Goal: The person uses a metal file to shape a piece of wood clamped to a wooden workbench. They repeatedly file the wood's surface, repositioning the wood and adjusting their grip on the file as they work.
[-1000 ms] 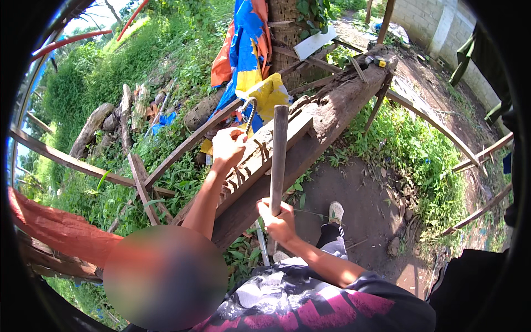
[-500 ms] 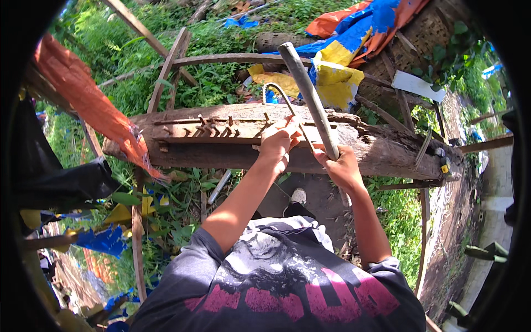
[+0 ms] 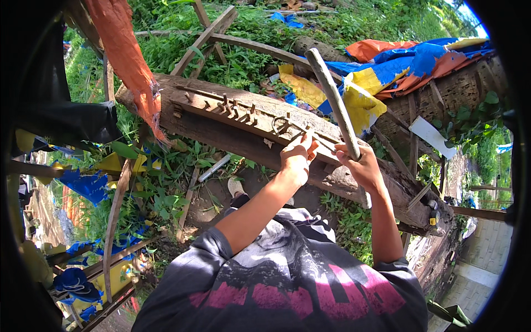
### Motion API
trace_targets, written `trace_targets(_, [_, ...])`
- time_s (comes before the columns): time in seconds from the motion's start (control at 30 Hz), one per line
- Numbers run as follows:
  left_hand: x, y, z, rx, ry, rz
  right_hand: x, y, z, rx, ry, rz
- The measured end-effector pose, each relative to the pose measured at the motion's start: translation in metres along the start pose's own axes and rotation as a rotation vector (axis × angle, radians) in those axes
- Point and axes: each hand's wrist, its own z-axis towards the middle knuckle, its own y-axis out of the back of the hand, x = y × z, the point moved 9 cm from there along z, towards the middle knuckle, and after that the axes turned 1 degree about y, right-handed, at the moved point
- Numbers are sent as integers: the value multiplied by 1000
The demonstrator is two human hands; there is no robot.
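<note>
A long grey pipe (image 3: 335, 102) stands tilted in my right hand (image 3: 362, 166), whose fingers are wrapped round its lower part. My left hand (image 3: 298, 157) is closed on a thin metal rod (image 3: 275, 126) at the edge of a peg board (image 3: 218, 112). The rod's curved end lies among the upright metal pegs (image 3: 228, 106) of this board; the rest of the rod is mostly hidden by my fingers. The board sits on a heavy weathered log (image 3: 221, 135), which slants across in front of me.
An orange tarp strip (image 3: 126, 55) hangs over the log's left end. Blue, yellow and orange tarps (image 3: 398, 66) drape a second log at the back right. Wooden poles (image 3: 204, 41) cross behind. A small black-and-yellow object (image 3: 433, 217) lies at the log's right end.
The rod's hooked end has come down from above the log onto the peg board. Both hands have shifted slightly right. The whole view has turned, so the log now slants down to the right.
</note>
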Motion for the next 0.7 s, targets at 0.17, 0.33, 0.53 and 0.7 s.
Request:
trace_targets(0.17, [4, -15, -2, -65, 25, -70, -3, 17, 6, -40, 32, -132])
trace_targets(0.33, [12, -11, -7, 129, 56, 152, -34, 27, -12, -138, -38, 23])
trace_targets(0.53, [-163, -15, -48, 247, -852, 1336, -103, 53, -74, -295, -173, -277])
trace_targets(0.7, [-174, -53, 25, 391, -851, 2164, -130, 67, -111, -349, -252, -288])
